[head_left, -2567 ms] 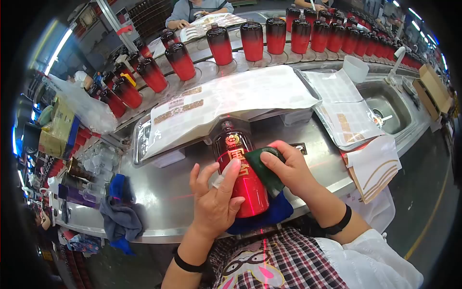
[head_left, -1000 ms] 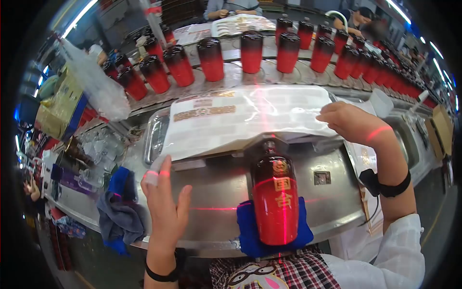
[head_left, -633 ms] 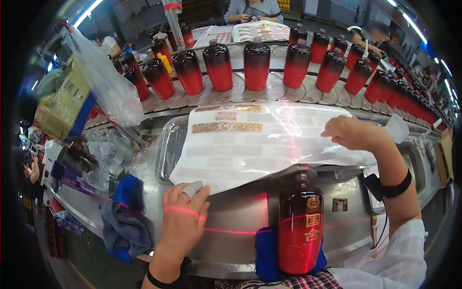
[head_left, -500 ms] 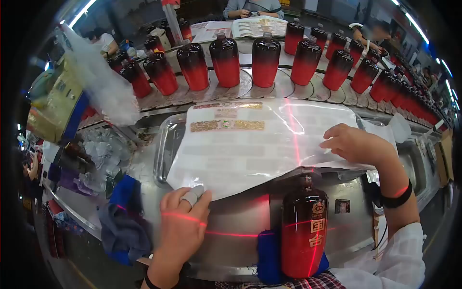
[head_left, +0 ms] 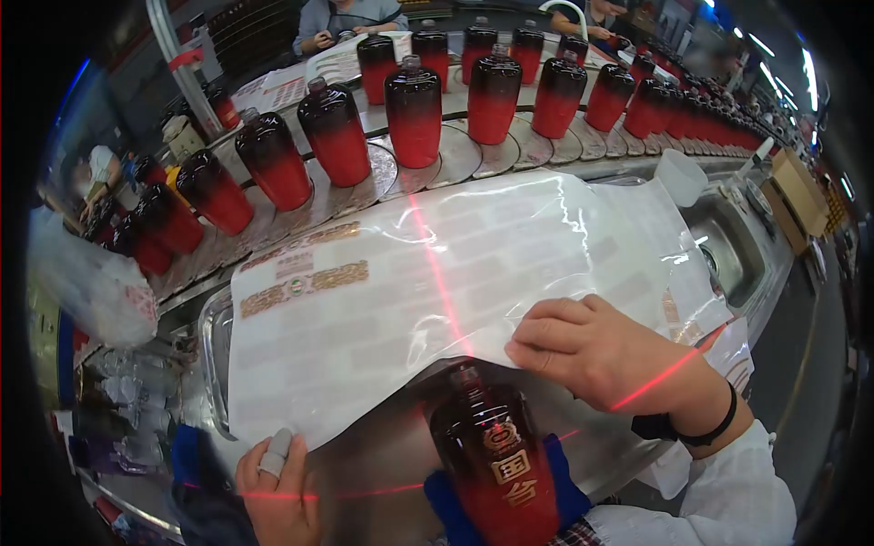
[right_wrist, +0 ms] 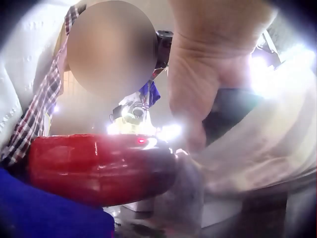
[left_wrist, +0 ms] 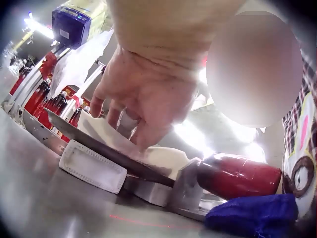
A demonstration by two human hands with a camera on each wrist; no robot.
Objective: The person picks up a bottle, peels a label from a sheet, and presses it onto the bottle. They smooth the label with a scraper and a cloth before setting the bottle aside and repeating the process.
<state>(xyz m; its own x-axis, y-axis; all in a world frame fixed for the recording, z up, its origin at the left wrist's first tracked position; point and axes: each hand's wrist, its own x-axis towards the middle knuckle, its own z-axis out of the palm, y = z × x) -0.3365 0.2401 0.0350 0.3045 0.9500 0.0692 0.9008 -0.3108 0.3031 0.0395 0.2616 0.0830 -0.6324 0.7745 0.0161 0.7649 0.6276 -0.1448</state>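
A broad white decal sheet (head_left: pixel 364 337) with gold and red printed bands at its left lies over a metal tray (head_left: pixel 214 341). My left hand (head_left: pixel 280 496), a pale cover on one finger, pinches the sheet's near left corner. Farther right, my right hand (head_left: pixel 605 355) has its fingers curled on the sheet's near edge, by the bottle's neck. Below that edge a glossy red-and-black bottle (head_left: pixel 496 464) with gold characters lies on a folded blue cloth (head_left: pixel 569 478), neck pointing away from me. The left wrist view shows thumb and fingers at the sheet (left_wrist: pixel 101 130).
Red-and-black bottles (head_left: pixel 414 114) stand in a curved row behind the tray. A sink (head_left: pixel 728 246) and cardboard box (head_left: pixel 797 200) are at right. Plastic bags (head_left: pixel 91 278) and clear cups (head_left: pixel 137 400) are at left. Other people (head_left: pixel 350 23) sit across the line.
Earlier the right hand held a dark green pad against the bottle, beside the left. Both hands then moved to the sheet; the right has since come nearer, to its front edge. The view has shifted.
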